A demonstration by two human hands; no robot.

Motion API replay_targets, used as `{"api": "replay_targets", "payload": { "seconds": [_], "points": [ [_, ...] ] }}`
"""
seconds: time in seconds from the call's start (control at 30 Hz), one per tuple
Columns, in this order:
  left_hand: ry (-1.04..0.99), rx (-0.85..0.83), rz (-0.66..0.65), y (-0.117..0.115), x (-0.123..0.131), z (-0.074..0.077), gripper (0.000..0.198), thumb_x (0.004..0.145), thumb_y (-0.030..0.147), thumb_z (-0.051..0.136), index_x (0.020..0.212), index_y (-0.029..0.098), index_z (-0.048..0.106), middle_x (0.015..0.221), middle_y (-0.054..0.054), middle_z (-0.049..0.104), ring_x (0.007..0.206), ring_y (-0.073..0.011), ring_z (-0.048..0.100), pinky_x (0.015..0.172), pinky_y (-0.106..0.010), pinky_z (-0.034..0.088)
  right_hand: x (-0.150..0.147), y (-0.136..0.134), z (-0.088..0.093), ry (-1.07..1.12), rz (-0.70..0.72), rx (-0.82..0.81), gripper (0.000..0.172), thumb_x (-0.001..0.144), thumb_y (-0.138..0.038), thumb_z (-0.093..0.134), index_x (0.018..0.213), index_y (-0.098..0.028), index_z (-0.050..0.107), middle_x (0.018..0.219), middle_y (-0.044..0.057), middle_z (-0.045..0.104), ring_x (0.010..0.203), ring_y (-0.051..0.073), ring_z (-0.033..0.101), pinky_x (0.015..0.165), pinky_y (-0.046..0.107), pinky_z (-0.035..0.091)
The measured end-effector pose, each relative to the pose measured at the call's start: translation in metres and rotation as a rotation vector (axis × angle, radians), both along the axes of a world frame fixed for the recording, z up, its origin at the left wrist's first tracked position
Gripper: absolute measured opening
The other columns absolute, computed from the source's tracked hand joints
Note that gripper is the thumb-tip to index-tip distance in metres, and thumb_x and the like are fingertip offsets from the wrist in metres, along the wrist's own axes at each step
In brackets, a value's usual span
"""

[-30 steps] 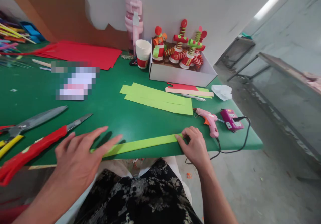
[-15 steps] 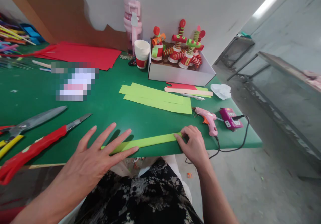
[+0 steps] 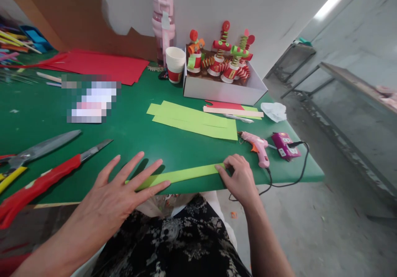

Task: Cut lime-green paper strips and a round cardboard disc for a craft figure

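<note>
A narrow light-green paper strip [image 3: 192, 173] lies along the front edge of the green table. My left hand [image 3: 120, 190] is spread over its left end, palm down with the fingers apart. At the other end, my right hand [image 3: 238, 173] has its thumb and fingers closed on the strip. Wider light-green paper pieces [image 3: 192, 120] lie overlapping beyond the strip. A pink glue gun [image 3: 257, 146] rests on its side just past my right hand. Left of my left hand is a red-handled knife [image 3: 58, 173].
Large scissors [image 3: 46, 146] lie at the left. Behind are red paper sheets [image 3: 102, 64], stacked paper cups [image 3: 175, 64], a pink bottle [image 3: 163, 29] and a white box [image 3: 223, 91] of paper-cup figures. A purple power socket [image 3: 285, 146] with a black cord sits near the right edge.
Both hands and the strip stay almost where they were. The view has shifted very slightly; nothing has been picked up or let go.
</note>
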State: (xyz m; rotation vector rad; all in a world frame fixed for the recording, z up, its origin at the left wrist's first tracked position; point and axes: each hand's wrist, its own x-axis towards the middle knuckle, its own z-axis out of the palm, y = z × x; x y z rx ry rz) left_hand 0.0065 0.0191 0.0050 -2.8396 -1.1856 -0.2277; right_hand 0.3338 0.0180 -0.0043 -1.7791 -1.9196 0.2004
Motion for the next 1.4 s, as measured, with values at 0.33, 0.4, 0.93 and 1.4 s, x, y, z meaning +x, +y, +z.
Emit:
{"api": "replay_targets", "payload": {
  "seconds": [0.33,0.4,0.93,1.4],
  "points": [
    [0.002,-0.046,-0.018,0.005,-0.005,-0.003,0.100,0.058,-0.002,0.055,0.138,0.058,0.046,0.155,0.008,0.046,0.140,-0.0352,0.045,0.111,-0.061,0.029,-0.007,-0.003,-0.003,-0.065,-0.078,0.052,0.027,0.088,-0.027,0.060,0.067,-0.024,0.044,0.069,0.001,0.051,0.073,0.022,0.049,0.073,0.035,0.036],
    [0.005,-0.046,-0.021,0.006,-0.004,-0.002,0.098,0.059,-0.002,0.054,0.136,0.058,0.049,0.154,0.008,0.048,0.139,-0.0348,0.046,0.110,-0.060,0.031,-0.008,-0.004,-0.003,-0.083,-0.097,0.054,0.026,0.088,-0.027,0.061,0.068,-0.024,0.045,0.070,0.002,0.052,0.075,0.022,0.050,0.074,0.035,0.036],
    [-0.317,-0.017,0.087,0.002,-0.005,-0.005,0.025,0.098,0.030,0.048,0.116,0.028,0.066,0.091,-0.003,0.069,0.091,-0.0238,0.060,0.089,-0.041,0.036,0.000,-0.005,-0.001,0.023,-0.035,0.065,0.023,0.092,-0.032,0.058,0.072,-0.022,0.052,0.071,0.000,0.058,0.074,0.020,0.055,0.076,0.036,0.043],
    [-0.297,-0.015,0.109,-0.015,0.011,0.015,0.028,0.096,0.014,0.043,0.088,0.026,0.067,0.080,0.000,0.067,0.095,-0.0231,0.060,0.105,-0.052,0.031,-0.074,-0.009,0.025,-0.099,0.537,0.037,0.013,0.097,-0.028,0.060,0.092,-0.023,0.071,0.084,-0.001,0.071,0.096,0.019,0.060,0.125,0.048,0.013]
  ]
}}
